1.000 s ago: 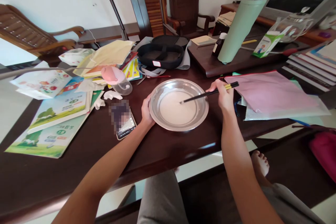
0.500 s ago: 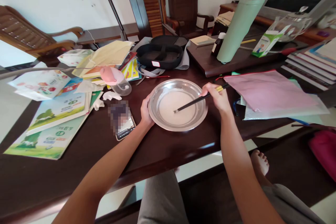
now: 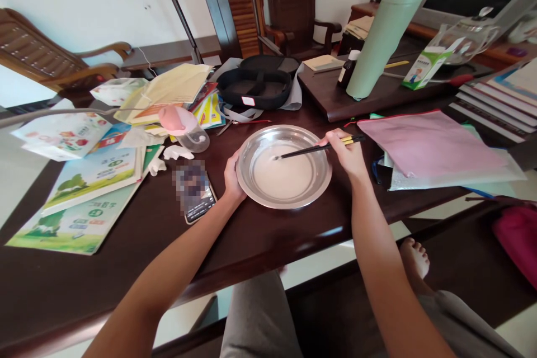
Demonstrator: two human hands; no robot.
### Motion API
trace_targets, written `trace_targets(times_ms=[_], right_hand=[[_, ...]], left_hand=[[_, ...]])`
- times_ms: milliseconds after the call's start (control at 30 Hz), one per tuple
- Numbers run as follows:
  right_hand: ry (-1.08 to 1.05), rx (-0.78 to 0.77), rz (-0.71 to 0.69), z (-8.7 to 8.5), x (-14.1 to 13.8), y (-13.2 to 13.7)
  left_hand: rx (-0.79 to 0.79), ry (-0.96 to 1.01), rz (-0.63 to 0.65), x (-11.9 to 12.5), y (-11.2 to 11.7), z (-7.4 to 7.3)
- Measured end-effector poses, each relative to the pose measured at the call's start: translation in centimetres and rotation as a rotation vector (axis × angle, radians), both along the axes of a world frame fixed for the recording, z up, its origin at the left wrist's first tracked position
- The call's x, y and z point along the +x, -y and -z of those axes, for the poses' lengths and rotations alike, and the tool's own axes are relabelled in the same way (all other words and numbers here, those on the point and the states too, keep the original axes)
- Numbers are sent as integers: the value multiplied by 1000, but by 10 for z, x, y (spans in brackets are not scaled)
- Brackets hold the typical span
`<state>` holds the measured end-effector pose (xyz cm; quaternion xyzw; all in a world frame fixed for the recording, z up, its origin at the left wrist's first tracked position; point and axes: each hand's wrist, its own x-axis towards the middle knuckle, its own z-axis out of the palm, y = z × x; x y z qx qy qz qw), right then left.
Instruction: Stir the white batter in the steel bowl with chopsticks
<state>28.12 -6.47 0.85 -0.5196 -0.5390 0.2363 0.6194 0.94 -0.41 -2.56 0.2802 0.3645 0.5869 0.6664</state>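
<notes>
A round metal bowl (image 3: pixel 285 200) stands on the dark wooden table, with a milky, off-white liquid (image 3: pixel 289 175) in it. My left hand (image 3: pixel 233 177) grips the bowl by its left rim; part of the fingers is hidden behind the wall. Black chopsticks (image 3: pixel 305 150) with gold bands near the upper end are held in my right hand (image 3: pixel 344 151), closed around them over the bowl's right rim. Their tips dip into the liquid left of the bowl's middle, toward the far side.
Left of the bowl lie a phone (image 3: pixel 195 193), crumpled tissue (image 3: pixel 178 152), a pink-topped bottle (image 3: pixel 184 127) and booklets (image 3: pixel 84 218). Behind it sits a black case (image 3: pixel 255 89). A pink pouch (image 3: pixel 428 142) lies to the right; a tall green thermos (image 3: pixel 381 45) stands behind that.
The chopstick tips have moved through the liquid toward the far side and slightly left, and the chopsticks lie at a flatter slant. My left hand still holds the bowl in place.
</notes>
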Motion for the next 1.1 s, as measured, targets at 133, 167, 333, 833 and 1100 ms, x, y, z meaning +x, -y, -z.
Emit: trace_targets(times_ms=[133, 167, 333, 833, 1100], right_hand=[[-95, 16, 60, 1, 2, 0], [-91, 2, 22, 0, 2, 0], [34, -13, -18, -1, 0, -1], [-81, 44, 99, -1, 3, 0], [20, 10, -20, 0, 2, 0]], left_hand=[[-24, -6, -9, 0, 0, -1], [-29, -5, -12, 0, 0, -2], [-8, -1, -5, 1, 1, -2], [-13, 11, -1, 1, 1, -3], [-5, 10, -11, 2, 0, -2]])
